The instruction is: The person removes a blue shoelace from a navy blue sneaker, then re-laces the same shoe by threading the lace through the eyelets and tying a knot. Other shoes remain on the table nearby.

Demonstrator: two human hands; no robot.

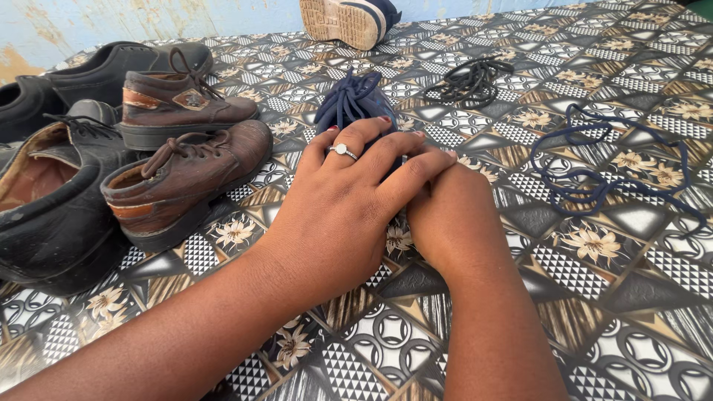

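Observation:
My left hand (349,200), wearing a ring, lies flat over a navy blue shoe (355,100) whose laced top sticks out beyond my fingertips. My right hand (445,215) sits beside it, partly tucked under the left fingers, resting against the same shoe. Most of the shoe is hidden by both hands. Whether either hand grips it cannot be made out. A loose navy lace (594,174) lies to the right, and a loose black lace (471,80) lies further back.
A pair of brown lace-up boots (186,160) stands at the left, with black shoes (52,186) beside them. Another navy shoe (349,21) lies sole-up at the far edge. A patterned floor covering (594,312) spreads under everything.

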